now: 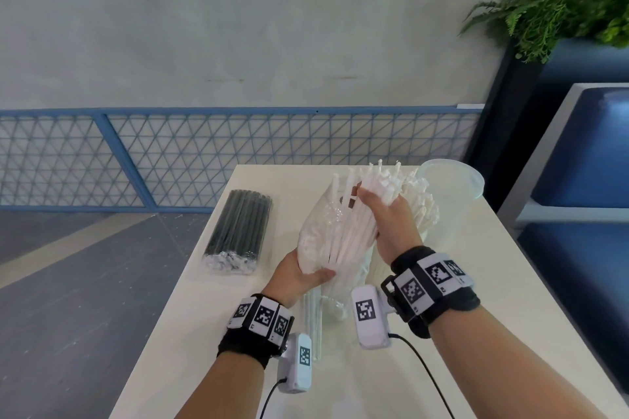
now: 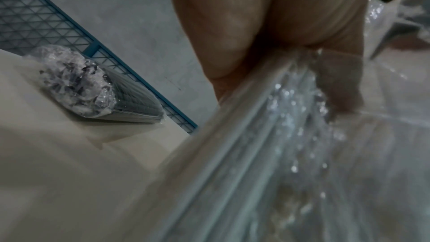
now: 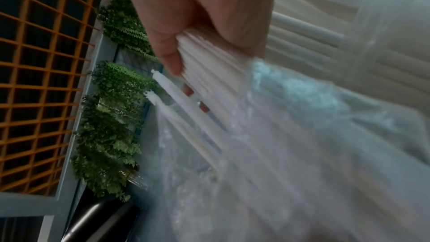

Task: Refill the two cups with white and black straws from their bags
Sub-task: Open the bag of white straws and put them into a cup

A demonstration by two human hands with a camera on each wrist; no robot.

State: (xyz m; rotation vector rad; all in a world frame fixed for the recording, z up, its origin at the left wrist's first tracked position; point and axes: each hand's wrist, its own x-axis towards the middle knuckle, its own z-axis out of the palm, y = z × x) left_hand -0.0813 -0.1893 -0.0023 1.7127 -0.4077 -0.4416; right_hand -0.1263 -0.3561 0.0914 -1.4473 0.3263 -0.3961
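My left hand [image 1: 303, 274] grips the lower end of the clear bag of white straws [image 1: 318, 231], held tilted above the table. My right hand [image 1: 384, 214] is closed round a bundle of white straws [image 1: 377, 184] sticking out of the bag's mouth; the right wrist view shows the fingers [image 3: 172, 58] wrapped over them. A cup [image 1: 423, 214] holding white straws stands behind my right hand, mostly hidden. A second clear cup [image 1: 456, 180] stands at the table's far right. The sealed bag of black straws [image 1: 238, 231] lies at the table's left edge, also seen as the black straw bag [image 2: 97, 87].
A few loose white straws [image 1: 315, 326] lie on the cream table [image 1: 476, 316] between my wrists. A blue mesh fence [image 1: 170, 153] runs behind the table. A planter with ferns [image 1: 561, 3] and a blue bench [image 1: 585, 163] stand to the right.
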